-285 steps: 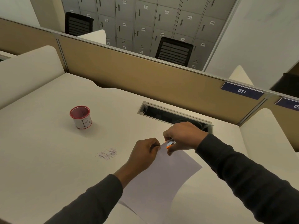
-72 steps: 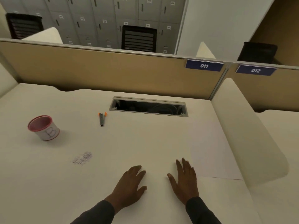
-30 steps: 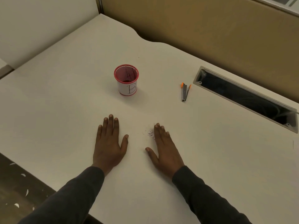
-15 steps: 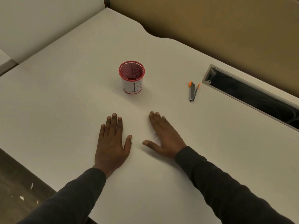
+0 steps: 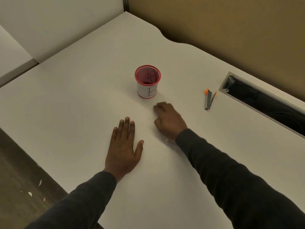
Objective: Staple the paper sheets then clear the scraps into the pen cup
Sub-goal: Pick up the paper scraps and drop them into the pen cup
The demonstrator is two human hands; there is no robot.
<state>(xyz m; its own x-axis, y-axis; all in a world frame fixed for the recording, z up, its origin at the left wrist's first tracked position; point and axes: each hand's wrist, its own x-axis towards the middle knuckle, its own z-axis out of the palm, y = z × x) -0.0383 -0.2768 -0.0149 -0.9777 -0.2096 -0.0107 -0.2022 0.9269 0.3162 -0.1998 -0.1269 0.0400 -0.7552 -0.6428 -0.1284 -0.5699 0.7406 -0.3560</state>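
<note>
Desk: smooth matte off-white top (image 5: 82, 96) with a wavy far edge, backed by a tan fabric partition (image 5: 231, 30).
Left hand: left hand (image 5: 123, 147) lies palm down; its fingers (image 5: 127, 128) are straight and close together, thumb spread, holding nothing.
Right hand: right hand (image 5: 170, 120) is motion-blurred; its fingers (image 5: 159, 108) are bent with the tips at the desk. Whether they pinch anything cannot be told.
Pen cup: round red wire-mesh pen cup (image 5: 147, 83) wrapped in white paper marked "B", upright just beyond the right fingertips.
Scraps: faint pale speckled smear of scraps (image 5: 167, 140) behind the right fingers, beside the wrist.
Stapler: small grey metal stapler with orange tips (image 5: 209, 100), arms splayed, well right of the right fingers.
Cable slot: long dark grey-framed cable slot (image 5: 264, 103) beyond the stapler.
</note>
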